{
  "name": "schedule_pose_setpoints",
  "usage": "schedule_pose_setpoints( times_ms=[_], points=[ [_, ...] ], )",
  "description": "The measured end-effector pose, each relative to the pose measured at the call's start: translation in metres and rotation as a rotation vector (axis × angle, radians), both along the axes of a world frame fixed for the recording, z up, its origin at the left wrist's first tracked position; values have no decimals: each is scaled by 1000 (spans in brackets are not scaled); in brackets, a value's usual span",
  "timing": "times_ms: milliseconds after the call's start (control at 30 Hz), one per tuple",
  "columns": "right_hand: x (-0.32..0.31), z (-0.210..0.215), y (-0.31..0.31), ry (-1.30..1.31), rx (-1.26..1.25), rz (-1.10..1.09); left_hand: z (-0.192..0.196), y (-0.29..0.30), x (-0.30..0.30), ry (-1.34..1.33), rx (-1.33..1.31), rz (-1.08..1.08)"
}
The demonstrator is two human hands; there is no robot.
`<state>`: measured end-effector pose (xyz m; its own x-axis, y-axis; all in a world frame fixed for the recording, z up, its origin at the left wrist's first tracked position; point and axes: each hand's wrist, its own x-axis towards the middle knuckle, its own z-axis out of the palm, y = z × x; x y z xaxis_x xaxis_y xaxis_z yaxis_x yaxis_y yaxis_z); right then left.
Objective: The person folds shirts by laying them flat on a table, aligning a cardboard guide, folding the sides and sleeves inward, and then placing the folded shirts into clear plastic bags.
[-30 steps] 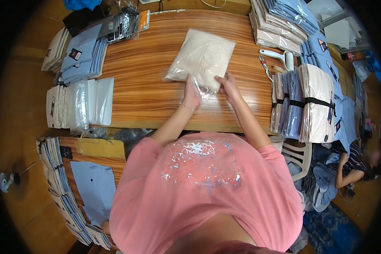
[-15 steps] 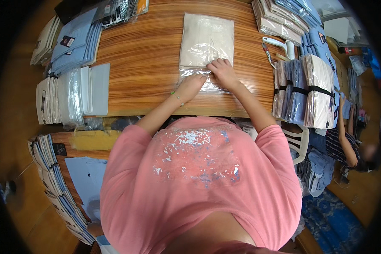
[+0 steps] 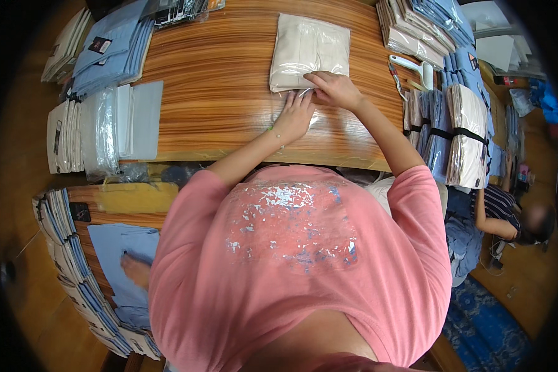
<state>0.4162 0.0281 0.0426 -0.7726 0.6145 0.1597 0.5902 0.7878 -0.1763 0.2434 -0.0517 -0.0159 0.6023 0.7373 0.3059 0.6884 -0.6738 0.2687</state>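
A folded beige garment in a clear plastic bag (image 3: 310,49) lies on the wooden table in front of me, slightly tilted. My right hand (image 3: 336,90) grips the bag at its near right edge, one finger stretched over the top and the other fingers bent in. Beside it, my left hand (image 3: 294,118) lies over the bag's clear flap with its fingers stretched toward the near edge. The hands nearly meet, and they hide part of the flap.
Bagged beige and blue garments (image 3: 465,133) tied with black bands stand at right, near a white-handled lint roller (image 3: 425,73). Blue folded shirts (image 3: 108,56) and pale sheets (image 3: 144,121) lie at left. A co-worker's hand (image 3: 136,271) rests on blue cloth behind; another person (image 3: 502,211) is at right.
The bagged garment has turned slightly, and its near flap shows less. My left hand's fingers have straightened toward its edge. A co-worker's hand has come into view at lower left.
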Motion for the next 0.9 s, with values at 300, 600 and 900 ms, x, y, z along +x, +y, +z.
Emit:
schedule_pose_setpoints(
  times_ms=[300,600,900],
  points=[
    [-10,-19,-1,-96,46,-69,0,-10,5,-5,-14,64],
    [-9,-9,8,-103,-35,-39,-9,-11,9,7,90,85],
    [-6,4,11,-72,-56,-84,5,6,8,20,-135,85]
  ],
)
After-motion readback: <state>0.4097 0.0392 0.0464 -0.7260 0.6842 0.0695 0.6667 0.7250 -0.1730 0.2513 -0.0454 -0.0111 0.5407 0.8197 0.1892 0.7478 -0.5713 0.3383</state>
